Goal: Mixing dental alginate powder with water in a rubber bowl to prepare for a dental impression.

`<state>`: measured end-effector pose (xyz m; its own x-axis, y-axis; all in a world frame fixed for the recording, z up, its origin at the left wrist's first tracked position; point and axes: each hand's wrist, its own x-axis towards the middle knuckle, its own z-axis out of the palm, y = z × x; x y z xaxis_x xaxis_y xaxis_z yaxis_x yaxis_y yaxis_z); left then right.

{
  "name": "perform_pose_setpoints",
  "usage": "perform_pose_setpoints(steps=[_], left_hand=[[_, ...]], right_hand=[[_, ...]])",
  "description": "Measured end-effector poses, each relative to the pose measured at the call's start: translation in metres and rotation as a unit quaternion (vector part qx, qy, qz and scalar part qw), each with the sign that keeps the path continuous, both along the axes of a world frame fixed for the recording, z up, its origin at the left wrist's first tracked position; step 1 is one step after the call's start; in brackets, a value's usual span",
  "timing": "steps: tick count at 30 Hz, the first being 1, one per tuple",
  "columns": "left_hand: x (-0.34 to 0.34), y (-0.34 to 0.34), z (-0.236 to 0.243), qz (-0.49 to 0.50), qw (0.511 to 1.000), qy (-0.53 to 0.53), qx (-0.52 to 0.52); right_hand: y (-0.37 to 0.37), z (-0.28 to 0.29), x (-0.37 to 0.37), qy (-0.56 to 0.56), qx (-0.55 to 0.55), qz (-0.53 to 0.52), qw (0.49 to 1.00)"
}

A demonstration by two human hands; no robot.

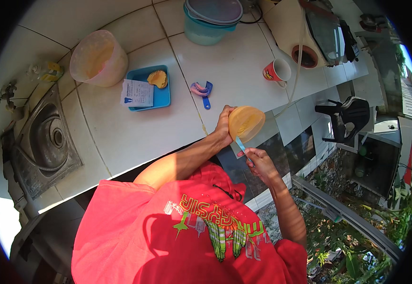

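My left hand (224, 126) grips the side of an orange mixing bowl (255, 115), held tilted off the counter's front edge. Some yellowish material lies inside it. In my right hand (261, 165) is a light blue spatula (241, 145), its blade reaching to the bowl's near rim. On the counter behind the bowl rests a blue dental impression tray (206, 102) filled with pink and purple material. Farther left, a blue rectangular tray (162, 101) contains a yellowish dental cast (158, 79) and a printed paper packet (137, 93).
A white-tiled counter (120, 137) bears a translucent tub (98, 59), a lidded teal container (206, 33) and a red mug (277, 72). At the left is a steel sink (49, 137). To the right are a hanging hose (296, 71), a black plastic chair (350, 116) and plants (352, 265).
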<state>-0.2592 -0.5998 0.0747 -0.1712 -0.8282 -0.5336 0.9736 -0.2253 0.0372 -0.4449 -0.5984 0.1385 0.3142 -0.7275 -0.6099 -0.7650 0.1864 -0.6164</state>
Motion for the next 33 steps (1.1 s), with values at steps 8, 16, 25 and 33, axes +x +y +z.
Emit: perform_pose_setpoints(steps=[8,16,25,33], left_hand=[[-0.01,0.0,-0.006,-0.002,1.0,-0.005,0.023],[-0.008,0.003,-0.011,-0.03,0.999,-0.002,0.02],[-0.007,0.007,-0.005,0.009,0.999,-0.041,0.032],[-0.006,0.007,-0.01,-0.01,0.998,0.008,0.056]], right_hand=[[0.003,-0.002,-0.008,0.017,-0.389,0.111,0.914],[0.005,-0.004,-0.01,0.061,-0.367,0.071,0.925],[0.005,-0.003,-0.011,-0.132,0.391,-0.109,0.904],[0.0,-0.004,-0.011,0.045,-0.012,0.035,0.998]])
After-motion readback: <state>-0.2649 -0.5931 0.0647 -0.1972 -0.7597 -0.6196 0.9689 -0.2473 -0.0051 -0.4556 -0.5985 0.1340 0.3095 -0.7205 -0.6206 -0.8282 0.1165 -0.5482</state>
